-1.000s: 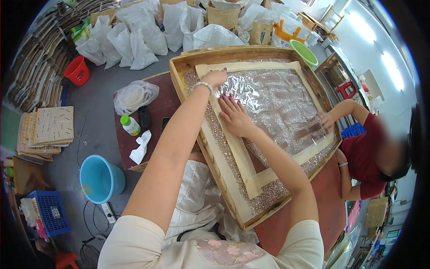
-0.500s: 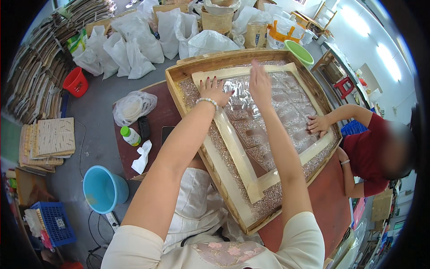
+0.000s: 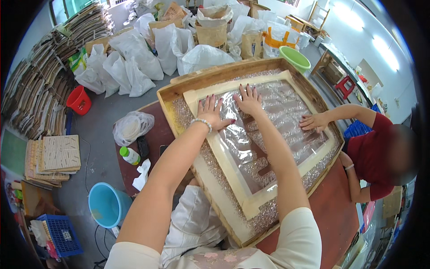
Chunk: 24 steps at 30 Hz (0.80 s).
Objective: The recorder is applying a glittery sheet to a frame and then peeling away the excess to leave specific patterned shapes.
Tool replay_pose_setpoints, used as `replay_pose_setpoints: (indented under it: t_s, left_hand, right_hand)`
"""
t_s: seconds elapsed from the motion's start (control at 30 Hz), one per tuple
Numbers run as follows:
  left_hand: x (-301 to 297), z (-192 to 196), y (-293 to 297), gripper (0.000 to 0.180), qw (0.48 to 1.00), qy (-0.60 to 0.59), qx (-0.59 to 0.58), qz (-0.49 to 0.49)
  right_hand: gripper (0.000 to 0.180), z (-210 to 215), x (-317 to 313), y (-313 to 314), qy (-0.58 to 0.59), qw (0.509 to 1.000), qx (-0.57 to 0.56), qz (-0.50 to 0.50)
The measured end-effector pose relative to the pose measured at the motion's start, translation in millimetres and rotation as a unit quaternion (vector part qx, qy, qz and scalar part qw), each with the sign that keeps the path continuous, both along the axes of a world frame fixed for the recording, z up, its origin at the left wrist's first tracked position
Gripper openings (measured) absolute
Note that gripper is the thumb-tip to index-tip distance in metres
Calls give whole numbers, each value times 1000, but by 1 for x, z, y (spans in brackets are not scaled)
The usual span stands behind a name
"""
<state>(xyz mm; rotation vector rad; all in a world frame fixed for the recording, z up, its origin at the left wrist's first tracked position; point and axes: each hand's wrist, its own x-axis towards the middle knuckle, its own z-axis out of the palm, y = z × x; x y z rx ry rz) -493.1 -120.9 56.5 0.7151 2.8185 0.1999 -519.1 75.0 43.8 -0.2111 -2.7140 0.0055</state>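
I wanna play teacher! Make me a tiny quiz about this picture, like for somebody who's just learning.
1. True or false: the left hand and the right hand both lie spread out on the clear sheet.

2. Pick one: which wrist of the person wearing the camera has the beaded bracelet?
A) the right
B) the left
C) both

3. Fill in the gap: the little bottle on the table has a ____ cap.

Key: 1. True. 2. B. 3. Green.
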Motion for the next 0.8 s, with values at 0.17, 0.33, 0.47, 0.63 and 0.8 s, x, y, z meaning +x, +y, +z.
replay_pose_setpoints:
  t_s: [0.17, 0.33, 0.47, 0.63, 0.8]
  left_hand:
    - [1, 7, 4, 111, 1000, -3, -6, -7]
    - [-1, 7, 5, 112, 1000, 9, 5, 3]
    - [1, 10, 14, 112, 1000, 10, 14, -7]
    - [-3, 4, 0, 112, 1000, 6, 3, 7]
    - [3, 9, 40, 113, 999, 2, 40, -37]
  right_hand:
    - [76, 64, -54, 69, -143, 983, -48, 105]
    - [64, 5, -28, 77, 120, 990, -44, -60]
    - [60, 26, -55, 131, -125, 983, -105, -81]
    - [71, -26, -27, 112, 62, 992, -46, -102]
    - [65, 25, -46, 216, -226, 967, -95, -72]
